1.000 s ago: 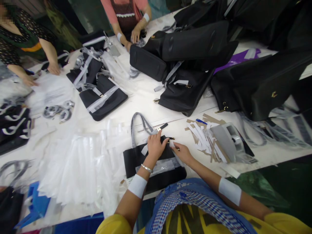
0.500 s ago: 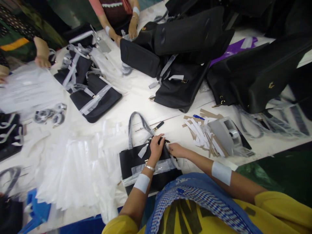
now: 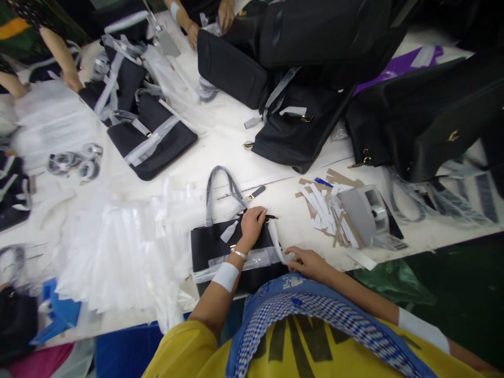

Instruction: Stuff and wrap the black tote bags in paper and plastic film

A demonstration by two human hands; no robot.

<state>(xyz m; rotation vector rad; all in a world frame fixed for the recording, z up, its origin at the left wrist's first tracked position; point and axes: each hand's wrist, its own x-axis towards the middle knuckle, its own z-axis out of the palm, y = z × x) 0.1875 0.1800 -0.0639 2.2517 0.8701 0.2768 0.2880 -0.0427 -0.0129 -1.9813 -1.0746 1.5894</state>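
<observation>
A black handbag (image 3: 202, 247) lies in front of me, its wrapped handle (image 3: 210, 197) standing up from the top edge. Clear film and tape cross its front. My left hand (image 3: 253, 228) is closed on the bag's upper edge near a dark strap end with a gold-coloured fitting; its fingertips partly hide what they grip. Lower and to the right, my right hand (image 3: 309, 262) pinches the end of a white strip (image 3: 275, 236), which runs down along the bag's right side from its upper corner. A pale tag (image 3: 229, 231) hangs beside my left hand.
White plastic sleeves (image 3: 122, 257) spread to the left. Paper strips (image 3: 334, 215) and a grey tape dispenser (image 3: 364, 212) sit at the right. More black bags (image 3: 303, 128) are piled across the table. Co-workers' hands (image 3: 192, 34) are at the far side.
My right hand has drawn down and to the right, away from the bag's upper corner, with the white strip stretched out. My left hand stays on the bag's upper edge.
</observation>
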